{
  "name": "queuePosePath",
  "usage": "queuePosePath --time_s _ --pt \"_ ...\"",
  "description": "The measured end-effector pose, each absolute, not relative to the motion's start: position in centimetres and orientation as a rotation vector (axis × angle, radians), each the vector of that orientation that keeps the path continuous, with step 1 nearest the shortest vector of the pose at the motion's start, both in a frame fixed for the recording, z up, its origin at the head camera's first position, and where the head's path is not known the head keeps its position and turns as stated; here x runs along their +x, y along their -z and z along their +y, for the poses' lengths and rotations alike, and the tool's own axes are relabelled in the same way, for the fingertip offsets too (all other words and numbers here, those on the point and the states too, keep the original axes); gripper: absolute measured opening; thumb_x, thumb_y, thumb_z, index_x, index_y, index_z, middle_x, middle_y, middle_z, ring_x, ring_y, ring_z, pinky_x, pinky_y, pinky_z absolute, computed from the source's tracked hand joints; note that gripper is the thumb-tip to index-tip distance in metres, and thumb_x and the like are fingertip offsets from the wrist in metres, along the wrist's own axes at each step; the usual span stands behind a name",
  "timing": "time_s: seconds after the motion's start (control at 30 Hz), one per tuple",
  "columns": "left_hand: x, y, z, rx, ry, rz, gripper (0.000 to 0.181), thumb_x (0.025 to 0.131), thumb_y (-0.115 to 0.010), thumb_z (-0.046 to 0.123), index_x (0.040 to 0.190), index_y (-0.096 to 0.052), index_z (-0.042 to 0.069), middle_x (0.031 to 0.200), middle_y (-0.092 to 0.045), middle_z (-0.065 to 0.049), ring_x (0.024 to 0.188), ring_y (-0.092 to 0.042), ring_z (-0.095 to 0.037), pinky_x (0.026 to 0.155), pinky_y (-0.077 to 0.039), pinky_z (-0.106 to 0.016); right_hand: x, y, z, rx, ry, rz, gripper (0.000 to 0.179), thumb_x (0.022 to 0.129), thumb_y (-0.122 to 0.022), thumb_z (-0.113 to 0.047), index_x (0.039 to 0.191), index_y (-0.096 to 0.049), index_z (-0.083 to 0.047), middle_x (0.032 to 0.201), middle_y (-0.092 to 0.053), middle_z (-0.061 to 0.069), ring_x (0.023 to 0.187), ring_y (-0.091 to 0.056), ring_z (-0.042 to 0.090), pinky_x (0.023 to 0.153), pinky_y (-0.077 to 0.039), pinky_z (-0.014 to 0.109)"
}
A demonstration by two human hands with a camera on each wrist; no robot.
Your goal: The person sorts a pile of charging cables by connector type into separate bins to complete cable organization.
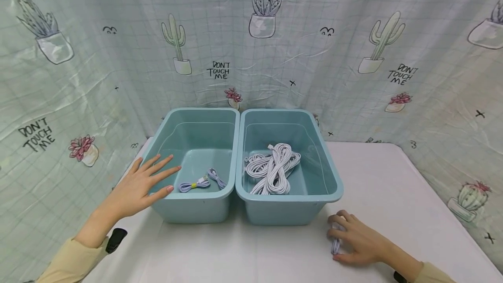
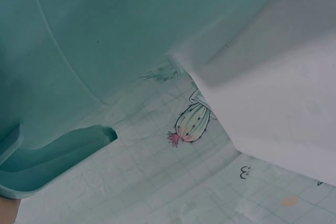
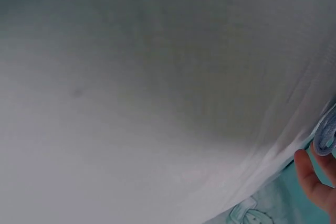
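Observation:
My right hand [image 1: 358, 240] is low over the table's right side, fingers and thumb curled round a small coiled cable [image 1: 335, 246]. Pale lilac-blue loops of that coil show at the right edge of the right wrist view, beside the fingers [image 3: 311, 182]; the rest of it is hidden. With fingers spread, my left hand [image 1: 135, 189] reaches over the left rim of the left bin [image 1: 204, 208] and holds nothing. Inside that bin lie a lilac cable bundle [image 1: 189, 186] with a yellow tie and a second small lilac cable [image 1: 217, 179].
A matching blue-green bin [image 1: 284, 213] stands against the left one, with several long white cable bundles [image 1: 277, 171] piled inside. Both bins stand on a white-covered table [image 1: 377, 174]. A cactus-printed curtain [image 1: 298, 64] hangs behind and along both sides.

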State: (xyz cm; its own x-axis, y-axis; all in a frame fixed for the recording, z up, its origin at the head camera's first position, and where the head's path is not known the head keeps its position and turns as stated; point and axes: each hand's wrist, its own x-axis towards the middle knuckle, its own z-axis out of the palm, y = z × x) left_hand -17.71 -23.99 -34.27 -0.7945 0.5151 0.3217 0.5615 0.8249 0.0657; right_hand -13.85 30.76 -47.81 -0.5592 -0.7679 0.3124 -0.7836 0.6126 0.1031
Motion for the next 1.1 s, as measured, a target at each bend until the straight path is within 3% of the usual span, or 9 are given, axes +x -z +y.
queuePosePath --time_s 0.63,1.1 --pt "-17.8 34.3 -24.0 -0.823 0.229 -2.725 0.050 0.085 -0.055 0.039 0.132 -0.045 0.027 0.142 -0.036 -0.009 0.128 -0.031 -0.040 0.103 -0.012 -0.063 -15.3 44.0 34.6 1.129 0.004 -2.474 0.047 0.060 -0.075 -0.050 0.094 -0.058 -0.024 0.107 -0.051 -0.001 0.099 -0.039 0.014 0.069 -0.045 0.036" --pt "-17.9 34.2 -24.0 -0.837 0.216 -2.726 0.050 0.085 -0.054 0.040 0.133 -0.043 0.029 0.143 -0.034 -0.006 0.129 -0.031 -0.038 0.102 -0.013 -0.063 -18.5 37.0 35.9 1.086 0.033 -2.383 0.047 0.075 -0.054 -0.062 0.093 -0.060 -0.019 0.107 -0.051 0.008 0.097 -0.041 0.024 0.067 -0.046 0.040"
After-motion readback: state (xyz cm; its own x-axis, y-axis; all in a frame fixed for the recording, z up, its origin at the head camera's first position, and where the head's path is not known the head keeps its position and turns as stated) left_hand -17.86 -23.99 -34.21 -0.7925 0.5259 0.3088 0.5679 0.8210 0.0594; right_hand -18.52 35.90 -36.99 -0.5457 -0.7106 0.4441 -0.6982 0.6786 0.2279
